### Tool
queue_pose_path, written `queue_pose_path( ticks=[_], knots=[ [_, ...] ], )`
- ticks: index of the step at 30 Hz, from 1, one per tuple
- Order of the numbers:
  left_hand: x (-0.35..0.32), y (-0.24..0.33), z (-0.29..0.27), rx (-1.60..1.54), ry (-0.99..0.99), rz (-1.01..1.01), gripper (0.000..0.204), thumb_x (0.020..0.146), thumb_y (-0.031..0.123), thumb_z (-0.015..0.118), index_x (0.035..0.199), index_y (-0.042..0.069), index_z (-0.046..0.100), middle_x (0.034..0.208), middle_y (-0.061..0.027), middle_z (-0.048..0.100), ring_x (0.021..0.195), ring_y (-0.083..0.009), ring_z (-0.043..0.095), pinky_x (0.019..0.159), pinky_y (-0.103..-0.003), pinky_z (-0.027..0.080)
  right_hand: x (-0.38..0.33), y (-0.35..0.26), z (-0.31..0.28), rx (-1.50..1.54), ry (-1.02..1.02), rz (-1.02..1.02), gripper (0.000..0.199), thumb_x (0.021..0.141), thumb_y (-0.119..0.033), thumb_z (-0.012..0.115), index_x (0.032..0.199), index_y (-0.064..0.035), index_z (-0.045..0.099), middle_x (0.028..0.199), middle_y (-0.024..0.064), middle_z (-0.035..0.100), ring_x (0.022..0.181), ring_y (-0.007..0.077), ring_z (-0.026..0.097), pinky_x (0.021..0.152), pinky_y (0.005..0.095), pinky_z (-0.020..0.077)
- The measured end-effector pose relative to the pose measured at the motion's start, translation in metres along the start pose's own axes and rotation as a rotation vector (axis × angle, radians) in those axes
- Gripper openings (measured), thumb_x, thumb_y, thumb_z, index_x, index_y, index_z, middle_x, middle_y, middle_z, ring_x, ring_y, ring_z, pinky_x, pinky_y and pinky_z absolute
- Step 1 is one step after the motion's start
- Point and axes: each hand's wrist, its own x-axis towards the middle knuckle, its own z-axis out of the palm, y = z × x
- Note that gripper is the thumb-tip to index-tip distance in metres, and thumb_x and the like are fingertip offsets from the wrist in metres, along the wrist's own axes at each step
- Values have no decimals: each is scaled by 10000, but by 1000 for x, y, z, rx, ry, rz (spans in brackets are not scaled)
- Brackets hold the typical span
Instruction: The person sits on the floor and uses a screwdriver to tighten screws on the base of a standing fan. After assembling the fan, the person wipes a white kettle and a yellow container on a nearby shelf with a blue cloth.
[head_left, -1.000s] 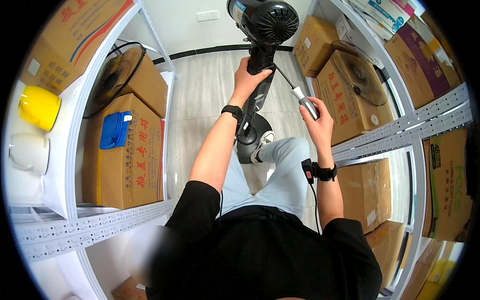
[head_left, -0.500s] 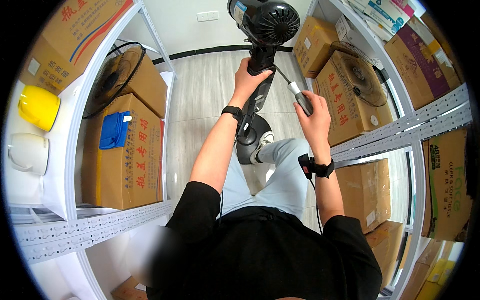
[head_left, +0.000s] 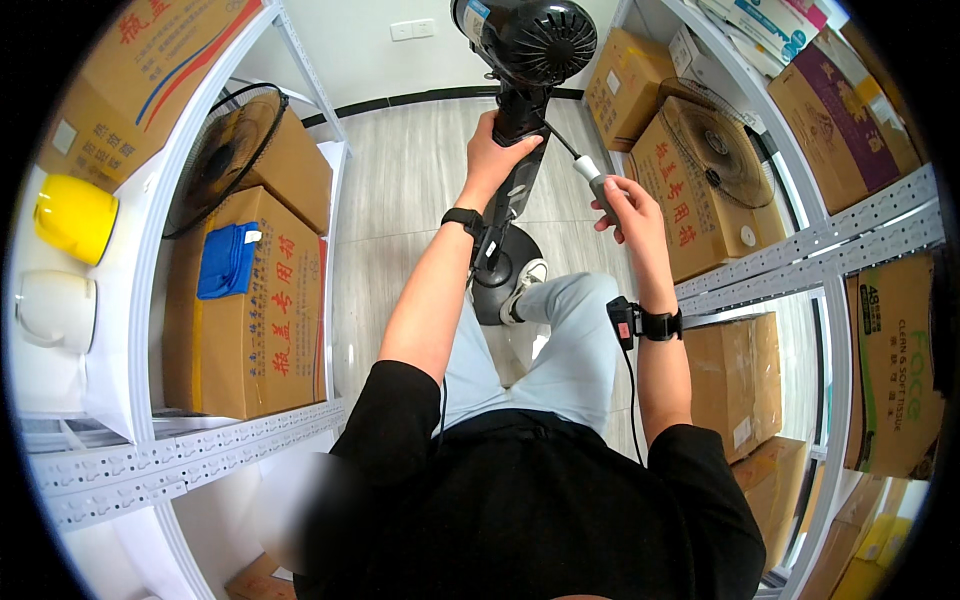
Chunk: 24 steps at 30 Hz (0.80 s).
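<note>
A black pedestal fan (head_left: 550, 45) stands upright on the floor before me, its vented motor housing at the top and no grille around it. My left hand (head_left: 492, 162) is wrapped round the column just below the housing, thumb across the front. In my right hand (head_left: 638, 218) is a screwdriver (head_left: 588, 170) with a grey and white handle. Its dark shaft slants up and left to the side of the fan's neck; whether the tip sits in a screw is too small to tell. The round black base (head_left: 512, 262) lies near my shoe.
Metal shelves flank me on both sides. The left one holds cardboard boxes (head_left: 262, 320), a fan grille (head_left: 225, 160), a blue cloth (head_left: 229, 260), and a yellow kettle (head_left: 77, 219). At right are another fan grille (head_left: 716, 145) and several boxes (head_left: 735, 385). A wall socket (head_left: 412, 30) is ahead.
My right hand has shifted slightly and turned on the screwdriver handle, its fingers loosening and regripping. The screwdriver is a little higher. My left hand stays on the column.
</note>
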Motion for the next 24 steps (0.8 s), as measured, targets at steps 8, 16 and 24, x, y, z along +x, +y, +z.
queue_pose_path(
  ticks=[8,16,24],
  knots=[
    [-1,1,2,-25,-20,-27,702,666,369,823,1179,7,511,1095,-151,637,1021,-245,614,886,-335,468,-6,4,6,-605,233,-494,337,847,-296,690,1107,-96,614,871,103,661,644,140,636,552,284,471],
    [-1,3,2,-3,6,-8,663,657,327,830,1152,10,522,1077,-150,646,1013,-247,623,887,-344,475,6,-1,-10,82,-122,70,395,911,-359,606,1126,-28,601,836,52,680,615,76,611,480,194,391],
    [-1,3,5,-26,-4,-19,674,651,331,831,1157,11,520,1084,-151,648,1026,-254,622,891,-343,475,-5,-4,-7,-31,-28,4,386,909,-330,614,1152,-31,593,828,51,674,607,65,580,482,189,384]
  ],
)
